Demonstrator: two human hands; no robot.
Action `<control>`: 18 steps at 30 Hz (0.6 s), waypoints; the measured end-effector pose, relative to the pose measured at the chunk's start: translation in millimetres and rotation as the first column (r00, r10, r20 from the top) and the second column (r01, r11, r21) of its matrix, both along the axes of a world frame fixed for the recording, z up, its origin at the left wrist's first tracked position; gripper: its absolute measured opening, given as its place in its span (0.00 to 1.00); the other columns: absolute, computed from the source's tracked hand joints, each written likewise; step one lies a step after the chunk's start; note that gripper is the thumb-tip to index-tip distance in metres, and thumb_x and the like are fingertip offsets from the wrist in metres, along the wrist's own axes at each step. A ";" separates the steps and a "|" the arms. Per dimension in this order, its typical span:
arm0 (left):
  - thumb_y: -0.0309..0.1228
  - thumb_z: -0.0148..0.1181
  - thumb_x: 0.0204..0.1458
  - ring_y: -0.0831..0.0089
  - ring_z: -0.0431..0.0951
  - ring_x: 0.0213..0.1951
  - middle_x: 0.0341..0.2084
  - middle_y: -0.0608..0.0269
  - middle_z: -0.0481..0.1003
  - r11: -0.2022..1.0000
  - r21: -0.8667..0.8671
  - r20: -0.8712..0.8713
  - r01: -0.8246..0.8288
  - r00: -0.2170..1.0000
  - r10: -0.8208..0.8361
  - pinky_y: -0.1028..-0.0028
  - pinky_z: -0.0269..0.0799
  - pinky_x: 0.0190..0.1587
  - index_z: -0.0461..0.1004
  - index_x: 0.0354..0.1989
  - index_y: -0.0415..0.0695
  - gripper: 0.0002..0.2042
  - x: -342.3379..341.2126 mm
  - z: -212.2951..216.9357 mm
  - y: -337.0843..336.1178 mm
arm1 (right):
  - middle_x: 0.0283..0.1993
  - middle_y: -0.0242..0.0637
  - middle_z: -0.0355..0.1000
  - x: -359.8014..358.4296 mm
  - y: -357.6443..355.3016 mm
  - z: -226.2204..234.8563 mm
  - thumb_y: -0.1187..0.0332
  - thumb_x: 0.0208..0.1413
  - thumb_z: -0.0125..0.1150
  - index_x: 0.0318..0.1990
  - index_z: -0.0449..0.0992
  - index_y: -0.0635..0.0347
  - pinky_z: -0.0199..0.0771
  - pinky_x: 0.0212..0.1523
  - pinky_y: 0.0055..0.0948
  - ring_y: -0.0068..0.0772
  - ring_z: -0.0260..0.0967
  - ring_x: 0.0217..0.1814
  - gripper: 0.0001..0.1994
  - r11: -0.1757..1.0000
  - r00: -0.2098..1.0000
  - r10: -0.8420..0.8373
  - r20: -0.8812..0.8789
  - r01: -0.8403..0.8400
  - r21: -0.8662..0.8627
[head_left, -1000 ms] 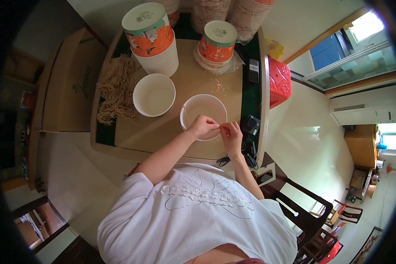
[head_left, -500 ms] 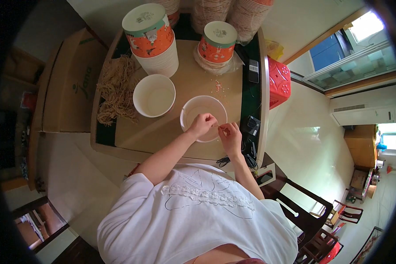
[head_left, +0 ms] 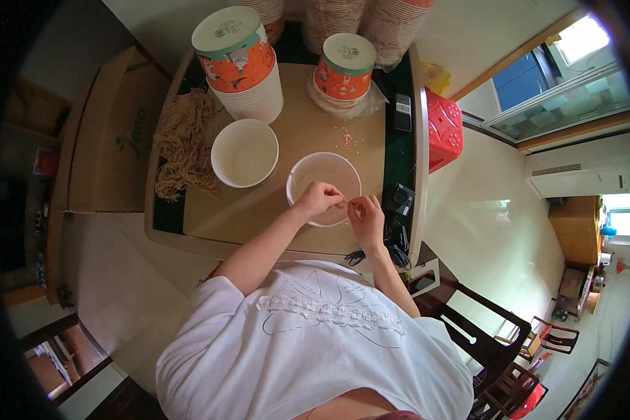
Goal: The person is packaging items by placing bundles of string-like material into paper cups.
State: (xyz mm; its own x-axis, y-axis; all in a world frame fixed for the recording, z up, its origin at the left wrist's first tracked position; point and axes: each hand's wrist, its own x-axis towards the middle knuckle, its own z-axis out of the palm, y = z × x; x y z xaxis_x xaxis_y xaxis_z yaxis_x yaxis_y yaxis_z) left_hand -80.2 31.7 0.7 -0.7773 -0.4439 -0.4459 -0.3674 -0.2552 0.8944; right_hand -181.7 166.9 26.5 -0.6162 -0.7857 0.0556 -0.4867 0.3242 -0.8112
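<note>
My left hand [head_left: 318, 199] and my right hand [head_left: 365, 215] meet over the near rim of a white paper bowl [head_left: 320, 176] on the wooden table [head_left: 259, 213]. Both pinch something very small between the fingertips; I cannot tell what it is. A second white paper bowl [head_left: 243, 152] stands just left of the first. Small pink bits [head_left: 348, 136] lie scattered beyond the bowl.
A pile of tan dry noodles [head_left: 183, 140] lies at the table's left. Two stacks of orange-and-white cups [head_left: 239, 61] [head_left: 343, 68] stand at the back. A red plastic stool [head_left: 443, 129] is to the right, a cardboard box [head_left: 98, 140] to the left, dark devices [head_left: 401, 199] on the right edge.
My hands stay at the bowl's near rim; the fingertips have shifted slightly, still pinched together.
</note>
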 end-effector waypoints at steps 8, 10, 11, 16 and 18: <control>0.27 0.57 0.51 0.85 0.68 0.19 0.23 0.67 0.77 0.999 0.021 -0.001 0.044 0.999 -0.044 0.83 0.63 0.20 0.78 0.35 0.39 0.06 2.5 -0.3 -2.4 | 0.30 0.38 0.66 0.4 -3.9 7.5 0.74 0.45 0.62 0.30 0.73 0.58 0.69 0.36 0.33 0.38 0.67 0.35 0.05 0.999 0.990 -0.001 -0.141 -0.004 -0.033; 0.27 0.58 0.51 0.85 0.69 0.19 0.23 0.67 0.77 0.999 -0.027 0.004 0.047 0.999 -0.047 0.83 0.63 0.21 0.78 0.35 0.39 0.06 3.0 3.1 -3.1 | 0.30 0.38 0.66 0.2 -4.1 9.1 0.74 0.45 0.62 0.30 0.74 0.58 0.69 0.36 0.33 0.38 0.67 0.35 0.05 1.000 0.990 0.004 -0.139 -0.008 -0.027; 0.27 0.58 0.51 0.85 0.69 0.20 0.23 0.67 0.77 0.996 -0.076 0.009 0.047 0.999 -0.047 0.83 0.63 0.22 0.78 0.35 0.39 0.06 3.6 5.8 -3.1 | 0.30 0.38 0.66 0.5 -4.3 9.8 0.73 0.45 0.63 0.30 0.74 0.58 0.69 0.36 0.33 0.39 0.67 0.35 0.05 1.000 0.991 0.010 -0.136 -0.013 -0.022; 0.27 0.58 0.51 0.85 0.70 0.22 0.23 0.67 0.77 0.989 -0.147 0.005 0.032 0.999 -0.032 0.83 0.64 0.23 0.77 0.32 0.39 0.05 2.5 1.9 -1.4 | 0.31 0.39 0.67 1.1 -7.5 7.8 0.74 0.45 0.62 0.30 0.74 0.58 0.69 0.35 0.33 0.39 0.67 0.35 0.04 0.995 0.990 0.044 -0.137 -0.056 -0.086; 0.27 0.58 0.51 0.85 0.70 0.22 0.23 0.67 0.77 0.987 -0.162 -0.001 0.020 1.000 -0.021 0.82 0.64 0.23 0.77 0.31 0.39 0.05 2.3 3.0 -1.0 | 0.30 0.39 0.68 1.3 -9.2 7.3 0.74 0.45 0.61 0.30 0.74 0.58 0.69 0.34 0.33 0.39 0.68 0.35 0.04 0.993 0.990 0.048 -0.134 -0.062 -0.097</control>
